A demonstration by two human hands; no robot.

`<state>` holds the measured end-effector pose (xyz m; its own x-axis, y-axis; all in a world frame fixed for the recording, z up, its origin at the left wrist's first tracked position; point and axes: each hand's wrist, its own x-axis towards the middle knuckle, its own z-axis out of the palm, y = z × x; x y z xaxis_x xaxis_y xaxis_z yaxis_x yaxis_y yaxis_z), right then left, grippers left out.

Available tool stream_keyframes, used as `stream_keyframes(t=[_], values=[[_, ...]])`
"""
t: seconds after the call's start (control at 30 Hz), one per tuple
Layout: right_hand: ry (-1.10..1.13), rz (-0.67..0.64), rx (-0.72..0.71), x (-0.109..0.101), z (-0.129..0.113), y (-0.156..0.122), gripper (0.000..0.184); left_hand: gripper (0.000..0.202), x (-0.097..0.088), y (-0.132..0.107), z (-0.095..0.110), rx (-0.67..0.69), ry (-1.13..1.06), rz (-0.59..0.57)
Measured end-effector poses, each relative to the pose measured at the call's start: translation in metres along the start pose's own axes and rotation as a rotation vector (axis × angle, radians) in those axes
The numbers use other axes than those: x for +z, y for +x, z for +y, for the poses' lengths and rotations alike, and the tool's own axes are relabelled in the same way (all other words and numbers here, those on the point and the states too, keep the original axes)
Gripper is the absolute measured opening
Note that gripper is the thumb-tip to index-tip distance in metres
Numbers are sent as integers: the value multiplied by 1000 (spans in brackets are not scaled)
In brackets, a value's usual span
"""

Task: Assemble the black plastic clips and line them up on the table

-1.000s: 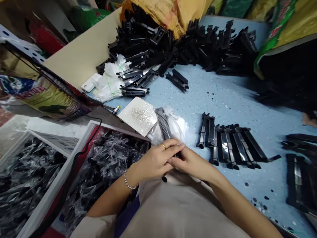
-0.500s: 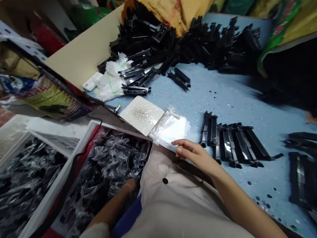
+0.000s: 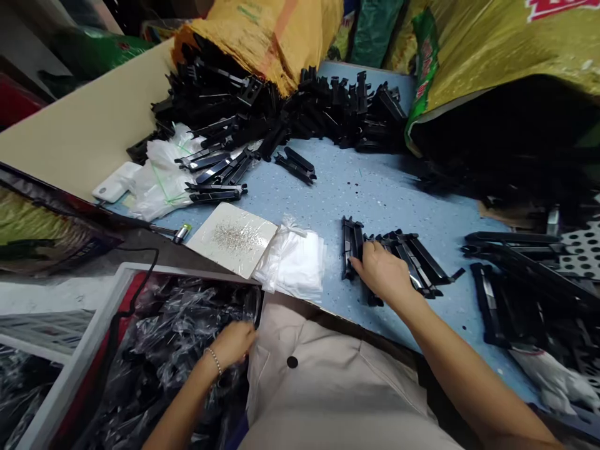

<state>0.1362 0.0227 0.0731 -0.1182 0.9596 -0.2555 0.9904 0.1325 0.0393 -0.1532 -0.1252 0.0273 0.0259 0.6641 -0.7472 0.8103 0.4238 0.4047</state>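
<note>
My right hand (image 3: 385, 270) is closed round a long black plastic part (image 3: 372, 295) in the row on the blue table. Beside it in that row lie more such black parts (image 3: 419, 262), some with glossy strips. My left hand (image 3: 235, 342), with a beaded bracelet at the wrist, is above a crate (image 3: 122, 275) of black pieces in clear plastic wrap (image 3: 182, 331). Its fingers are curled together and nothing sticks out of them; their undersides are hidden. Between the hands, a stack of small clear plastic bags (image 3: 300, 262) lies at the table's edge.
A cream board (image 3: 229, 240) with tiny specks lies left of the bags. Black parts (image 3: 244, 106) are heaped behind, by an orange sack (image 3: 276, 31). A yellow sack (image 3: 497, 56) stands back right. More black parts (image 3: 506, 294) lie at the right.
My right hand has moved from beside the plastic bags to the row and taken hold of a black part. My left hand has risen out of the crate's contents. The view has shifted right.
</note>
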Motion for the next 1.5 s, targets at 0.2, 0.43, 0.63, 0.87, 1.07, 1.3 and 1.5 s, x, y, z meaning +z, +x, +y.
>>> stream_keyframes(t=[0.2, 0.43, 0.63, 0.87, 1.07, 1.3, 1.5], values=[[108, -120, -56, 4, -7, 19, 24, 26, -8, 44, 110, 431, 129, 640], [1419, -298, -22, 13, 25, -3, 32, 12, -11, 72, 102, 488, -484, 425], [2049, -652, 96, 21, -13, -21, 27, 25, -24, 72, 98, 473, -786, 395], [2105, -664, 105, 29, -37, -13, 28, 11, -17, 77, 88, 460, -826, 453], [2072, -636, 48, 20, -38, -15, 30, 16, -17, 78, 88, 461, -760, 485], [1951, -612, 155, 41, -43, -11, 32, 11, -39, 42, 84, 625, -448, 766], [1984, -456, 126, 24, -28, -18, 32, 43, -40, 34, 77, 612, 114, 634]])
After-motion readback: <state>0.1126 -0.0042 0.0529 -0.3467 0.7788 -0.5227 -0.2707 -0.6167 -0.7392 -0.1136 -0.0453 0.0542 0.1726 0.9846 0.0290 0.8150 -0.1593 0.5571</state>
